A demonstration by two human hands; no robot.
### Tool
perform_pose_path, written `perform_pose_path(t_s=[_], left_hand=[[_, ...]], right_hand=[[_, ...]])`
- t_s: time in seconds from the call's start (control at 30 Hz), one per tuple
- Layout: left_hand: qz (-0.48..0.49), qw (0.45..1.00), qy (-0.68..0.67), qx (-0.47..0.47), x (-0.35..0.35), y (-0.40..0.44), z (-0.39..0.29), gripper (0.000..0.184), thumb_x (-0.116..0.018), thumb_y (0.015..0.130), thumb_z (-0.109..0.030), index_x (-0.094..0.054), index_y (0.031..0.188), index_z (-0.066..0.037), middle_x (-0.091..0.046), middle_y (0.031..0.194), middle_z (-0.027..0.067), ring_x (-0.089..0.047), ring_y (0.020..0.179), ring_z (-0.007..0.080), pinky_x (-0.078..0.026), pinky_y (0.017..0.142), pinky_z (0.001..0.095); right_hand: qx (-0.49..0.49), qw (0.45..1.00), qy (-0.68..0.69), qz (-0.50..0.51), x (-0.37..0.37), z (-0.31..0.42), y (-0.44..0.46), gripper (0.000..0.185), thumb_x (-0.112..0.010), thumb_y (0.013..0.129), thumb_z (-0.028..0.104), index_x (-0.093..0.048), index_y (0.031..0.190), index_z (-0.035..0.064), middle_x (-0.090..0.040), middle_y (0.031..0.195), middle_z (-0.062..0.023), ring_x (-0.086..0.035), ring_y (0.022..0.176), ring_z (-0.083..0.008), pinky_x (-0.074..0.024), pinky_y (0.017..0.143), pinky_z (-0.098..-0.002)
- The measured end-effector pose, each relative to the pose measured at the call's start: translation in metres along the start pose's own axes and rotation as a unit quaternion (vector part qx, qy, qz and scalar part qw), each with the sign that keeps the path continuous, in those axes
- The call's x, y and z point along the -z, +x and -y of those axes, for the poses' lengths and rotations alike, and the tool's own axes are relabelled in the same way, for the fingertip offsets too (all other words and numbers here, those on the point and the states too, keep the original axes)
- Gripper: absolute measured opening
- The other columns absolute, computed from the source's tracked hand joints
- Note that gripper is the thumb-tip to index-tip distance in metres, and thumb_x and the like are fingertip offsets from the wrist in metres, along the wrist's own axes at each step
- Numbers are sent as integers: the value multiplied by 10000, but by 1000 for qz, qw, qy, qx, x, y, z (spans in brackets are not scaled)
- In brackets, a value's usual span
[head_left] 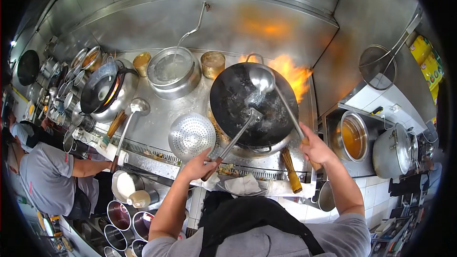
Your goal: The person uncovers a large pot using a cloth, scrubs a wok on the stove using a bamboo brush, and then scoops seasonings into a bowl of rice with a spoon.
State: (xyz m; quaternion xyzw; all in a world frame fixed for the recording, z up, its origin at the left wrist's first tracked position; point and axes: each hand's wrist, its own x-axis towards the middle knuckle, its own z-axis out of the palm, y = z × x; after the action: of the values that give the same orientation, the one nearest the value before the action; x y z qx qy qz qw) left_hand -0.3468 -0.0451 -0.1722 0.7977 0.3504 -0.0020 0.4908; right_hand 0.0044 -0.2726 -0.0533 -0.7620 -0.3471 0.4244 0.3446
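A large black wok [233, 90] sits on the burner, with flames [291, 74] rising at its back right edge. Its dark inside shows shine and some steam or wet residue. My right hand [316, 147] is closed round the wooden handle of a metal ladle [262, 79], whose bowl hangs over the wok's upper part. Closed on the wooden grip of a second long metal tool is my left hand [196, 165]. That tool, which looks like a wok spatula [238, 135], has its end inside the wok. A perforated strainer [192, 136] lies left of the wok, near my left hand.
A lidded steel pot [173, 72] stands under a tap. Bamboo brushes [291, 173] and a folded cloth [241, 185] lie along the front edge. At right is a pot of orange liquid [352, 136]. A co-worker [52, 176] holds another ladle [139, 106] at left.
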Motion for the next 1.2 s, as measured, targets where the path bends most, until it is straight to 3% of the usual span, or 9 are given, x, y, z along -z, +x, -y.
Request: perform_pose_path(t_s=[0.37, 0.53, 0.6, 0.63, 0.7, 0.73, 1.03, 1.1, 1.2], left_hand=[[-55, 977, -189, 86, 14, -98, 127, 689, -678, 894, -299, -367, 1456, -49, -652, 1172, 201, -655, 1013, 276, -508, 885, 361], [-72, 970, -210, 99, 24, -132, 114, 661, -668, 913, -275, -365, 1458, -56, -627, 1204, 175, -644, 1018, 237, -500, 899, 340], [-95, 963, -238, 85, 23, -139, 114, 642, -667, 919, -229, -365, 1461, -66, -618, 1206, 152, -634, 1031, 222, -499, 898, 331], [-100, 962, -238, 84, 23, -141, 117, 642, -667, 919, -229, -365, 1461, -66, -618, 1206, 152, -634, 1031, 222, -499, 898, 331], [-76, 956, -262, 108, 24, -141, 117, 621, -671, 920, -156, -369, 1445, -16, -580, 1258, 127, -579, 1137, 209, -465, 981, 332], [-69, 958, -253, 117, 23, -139, 117, 629, -667, 924, -181, -363, 1448, -16, -596, 1250, 147, -584, 1140, 216, -463, 981, 336], [-5, 993, -112, 24, 34, -72, 44, 564, -639, 907, -163, -417, 1410, -36, -619, 1218, 184, -622, 1092, 272, -473, 956, 364], [-76, 971, 22, -227, 22, -51, 13, 514, -632, 883, -141, -469, 1358, -33, -595, 1212, 205, -595, 1111, 328, -462, 965, 386], [-17, 950, 0, -311, -6, -17, -61, 432, -615, 857, -109, -522, 1268, -17, -566, 1181, 216, -561, 1096, 388, -458, 951, 427]], right_hand=[[88, 955, 257, 122, -210, 127, 269, 807, -547, 884, 8, -130, 1550, 190, -505, 748, -46, -500, 516, -136, -433, 444, -318], [149, 984, -86, -40, -347, 157, 346, 827, -545, 833, -6, -155, 1544, 152, -548, 775, -97, -516, 523, -177, -443, 468, -345], [38, 977, 197, 70, -376, 167, 373, 851, -521, 800, -35, -132, 1532, 162, -515, 683, -89, -497, 468, -205, -434, 409, -390], [10, 925, 361, 117, -365, 180, 386, 572, -556, 768, -31, -420, 1320, 33, -498, 669, -85, -499, 493, -200, -456, 438, -348], [-170, 551, 758, 306, -340, 198, 409, 155, -563, 760, -30, -507, 905, -21, -484, 658, -79, -504, 528, -189, -475, 479, -292], [-122, 562, 764, 293, -341, 200, 407, 138, -552, 777, -30, -445, 707, 22, -471, 651, -72, -504, 553, -178, -476, 507, -251], [-31, 567, 757, 322, -217, 191, 284, 141, -557, 857, 32, -431, 897, -17, -480, 717, -24, -528, 573, -102, -449, 508, -232], [-3, 611, 734, 296, -177, 188, 247, 117, -552, 871, 38, -447, 873, -13, -488, 729, -26, -521, 570, -90, -459, 509, -218], [23, 643, 717, 268, -118, 178, 197, 102, -545, 876, 44, -460, 869, -11, -510, 762, -44, -515, 568, -83, -468, 510, -211]])
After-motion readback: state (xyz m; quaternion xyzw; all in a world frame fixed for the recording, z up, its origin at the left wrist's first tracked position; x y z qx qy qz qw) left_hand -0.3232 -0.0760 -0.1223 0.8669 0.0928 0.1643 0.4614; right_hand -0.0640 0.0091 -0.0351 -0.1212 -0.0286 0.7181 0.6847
